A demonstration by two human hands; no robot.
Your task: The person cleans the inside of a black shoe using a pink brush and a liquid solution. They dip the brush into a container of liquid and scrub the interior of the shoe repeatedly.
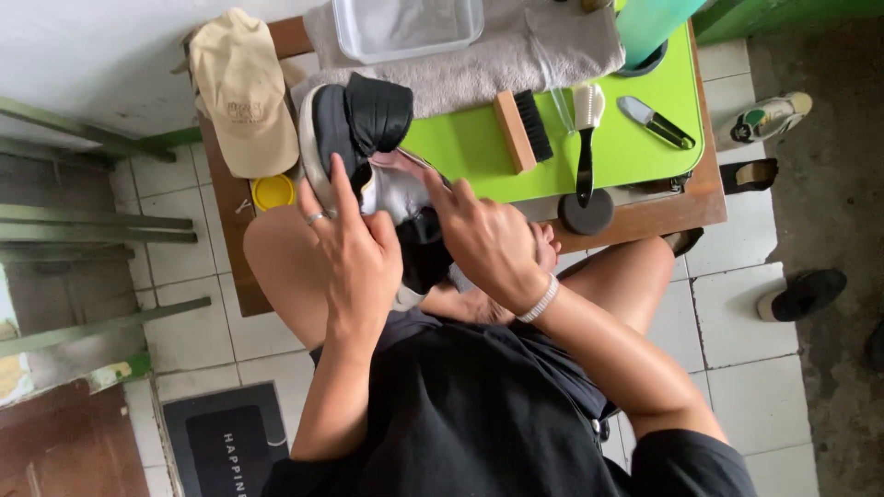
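A black and white sneaker [364, 129] is held over my lap at the near edge of the table. My left hand [354, 253], with a ring on one finger, grips its side from the left. My right hand [488, 239], wearing a white bracelet, holds the sneaker from the right, with its fingers reaching onto the light upper part. The lower part of the shoe is hidden behind both hands.
On the green mat [635, 138] lie a wooden brush [523, 129], a white-headed brush with a black handle [586, 138] and a small grey tool [656, 121]. A grey towel [516, 55] carries a clear container [405, 26]. A beige cap [241, 92], yellow lid [273, 191], round black tin [587, 213] and loose shoes [799, 293] are nearby.
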